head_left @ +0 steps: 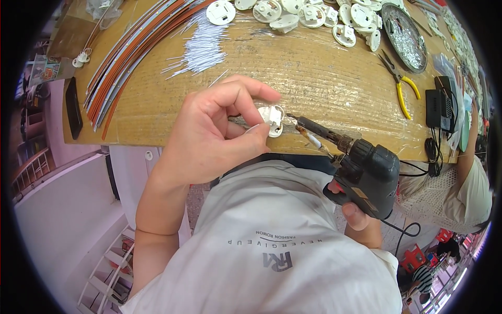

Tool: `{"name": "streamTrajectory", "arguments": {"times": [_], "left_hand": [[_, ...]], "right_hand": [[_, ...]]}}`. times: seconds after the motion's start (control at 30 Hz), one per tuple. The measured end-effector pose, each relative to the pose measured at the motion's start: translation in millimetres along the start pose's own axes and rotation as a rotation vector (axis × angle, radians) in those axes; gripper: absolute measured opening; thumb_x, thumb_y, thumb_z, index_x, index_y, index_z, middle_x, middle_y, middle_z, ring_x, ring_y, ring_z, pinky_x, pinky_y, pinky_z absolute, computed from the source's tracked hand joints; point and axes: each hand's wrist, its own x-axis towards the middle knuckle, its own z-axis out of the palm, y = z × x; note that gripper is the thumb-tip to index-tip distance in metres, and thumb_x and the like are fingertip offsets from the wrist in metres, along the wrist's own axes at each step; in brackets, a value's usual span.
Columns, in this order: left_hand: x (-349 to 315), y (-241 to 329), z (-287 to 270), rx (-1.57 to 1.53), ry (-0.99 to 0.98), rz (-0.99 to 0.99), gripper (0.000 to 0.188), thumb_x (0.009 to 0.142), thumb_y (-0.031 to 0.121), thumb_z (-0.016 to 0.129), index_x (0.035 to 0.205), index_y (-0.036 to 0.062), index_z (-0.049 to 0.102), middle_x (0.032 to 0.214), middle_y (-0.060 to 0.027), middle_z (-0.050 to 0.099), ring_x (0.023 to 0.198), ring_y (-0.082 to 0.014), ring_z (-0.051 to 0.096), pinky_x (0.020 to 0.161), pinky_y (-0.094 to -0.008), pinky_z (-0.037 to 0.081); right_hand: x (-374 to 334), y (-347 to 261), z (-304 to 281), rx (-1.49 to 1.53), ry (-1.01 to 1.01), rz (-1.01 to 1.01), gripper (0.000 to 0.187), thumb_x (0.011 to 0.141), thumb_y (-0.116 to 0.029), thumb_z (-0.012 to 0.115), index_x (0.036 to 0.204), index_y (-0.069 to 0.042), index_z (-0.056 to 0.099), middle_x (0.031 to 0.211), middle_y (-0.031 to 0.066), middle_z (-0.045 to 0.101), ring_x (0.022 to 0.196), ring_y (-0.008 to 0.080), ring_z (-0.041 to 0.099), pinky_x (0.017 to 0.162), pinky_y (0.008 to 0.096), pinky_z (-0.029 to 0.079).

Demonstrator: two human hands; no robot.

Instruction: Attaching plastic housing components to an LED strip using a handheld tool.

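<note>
Near the table's front edge, my left hand (212,125) is closed in a pinch on a small round white plastic part (272,125) with a thin white wire looped at its side. Its forefinger is raised above the part. My right hand (356,215) grips the handle of a black pistol-shaped soldering gun (374,167), with fingers at its trigger. The gun's dark tip points left and ends just right of the white part, with a small visible gap. A slim tube runs beside the gun's nozzle. The palm side of my right hand is hidden behind the tool.
On the table (314,68) lie long orange and white strips (130,55), thin white wires (204,49) and several round white parts (267,10). Farther right are a dark round dish (402,36), yellow-handled pliers (398,78) and a black power box (440,107). Another person's sleeve (470,183) is at right.
</note>
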Motion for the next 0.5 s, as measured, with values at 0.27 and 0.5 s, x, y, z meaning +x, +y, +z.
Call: {"name": "streamTrajectory", "arguments": {"times": [0.27,0.5], "left_hand": [[-22,16,10,0.133,0.148,0.036,0.016,0.081,-0.013,0.067,0.095,-0.0055,0.062,0.123,-0.017,0.055,0.087,-0.0106,0.064,0.075,-0.0231,0.06],[-37,2,-9,-0.028,0.147,0.069,0.02,0.083,-0.018,0.067,0.101,-0.0102,0.067,0.115,-0.0157,0.058,0.091,-0.0145,0.065,0.084,-0.0253,0.058]], "right_hand": [[-1,-4,-2,-0.013,0.0,-0.011,0.029,0.077,-0.023,0.069,0.081,0.005,0.063,0.069,0.0121,0.062,0.055,0.0283,0.063,0.056,0.0338,0.054],[8,-7,8,0.031,0.028,0.017,0.026,0.071,-0.02,0.072,0.079,0.004,0.062,0.066,0.0112,0.061,0.055,0.0285,0.063,0.056,0.0343,0.053]]}}
